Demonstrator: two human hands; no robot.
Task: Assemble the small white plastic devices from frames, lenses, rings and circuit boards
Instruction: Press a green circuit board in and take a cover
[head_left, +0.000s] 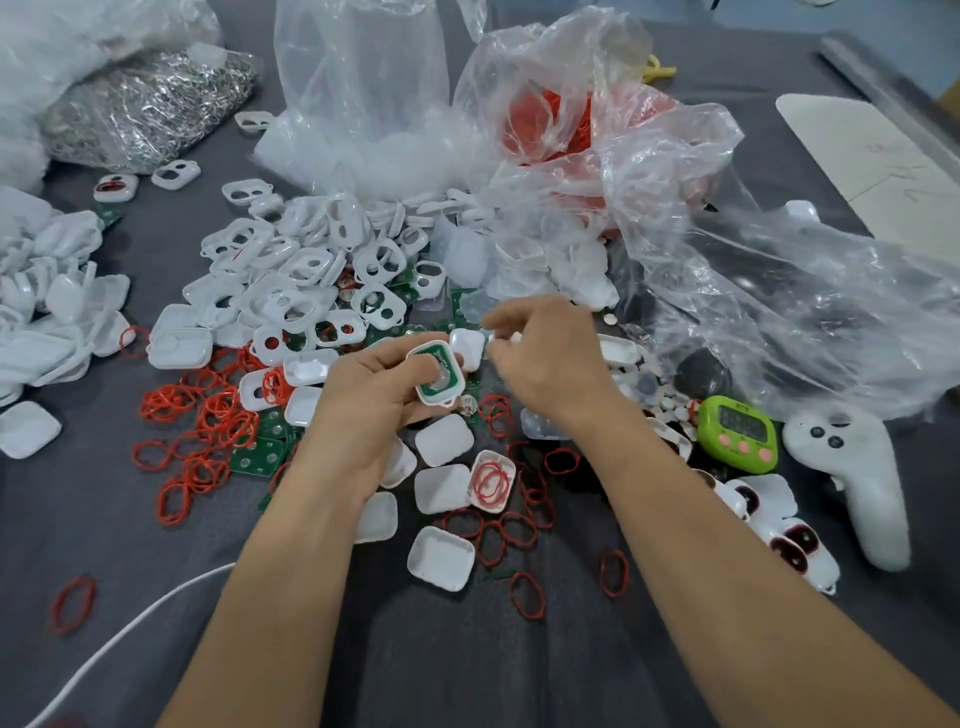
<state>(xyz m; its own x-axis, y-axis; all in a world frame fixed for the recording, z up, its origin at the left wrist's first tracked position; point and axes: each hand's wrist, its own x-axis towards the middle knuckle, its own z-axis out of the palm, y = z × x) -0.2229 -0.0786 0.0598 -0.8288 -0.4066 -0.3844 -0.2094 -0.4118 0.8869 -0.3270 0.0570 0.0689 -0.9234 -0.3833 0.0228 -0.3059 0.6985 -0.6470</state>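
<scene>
The left hand (363, 410) is holding a white frame (460, 376) w/ a green circuit board (430, 391) sitting inside it, well to the left of the green timer (737, 434). Its grip is curling round the frame, w/ the thumb resting on top. The right hand (545, 358) is hovering just beside the frame, between it & the timer, a bit farther back. Its grip is narrow, w/ the fingertips pinching a tiny white piece (514, 338); it's too small to tell what it is.

A big pile of loose frames (296, 270) w/ holes is lying far left of the timer & farther back. Lots of red rings (208, 415) are lying on the dark desk (467, 665), far left of the timer. White covers (441, 558) are lying left of the timer, closer to the person. Little round white pcs (670, 410) are sitting just left of the timer. A white controller (857, 478) is lying just right of it. A clear bag (550, 119) w/ more red stuff inside is sitting well behind the timer. A bag of shiny metal bits (150, 109) is sitting far back & left of it.
</scene>
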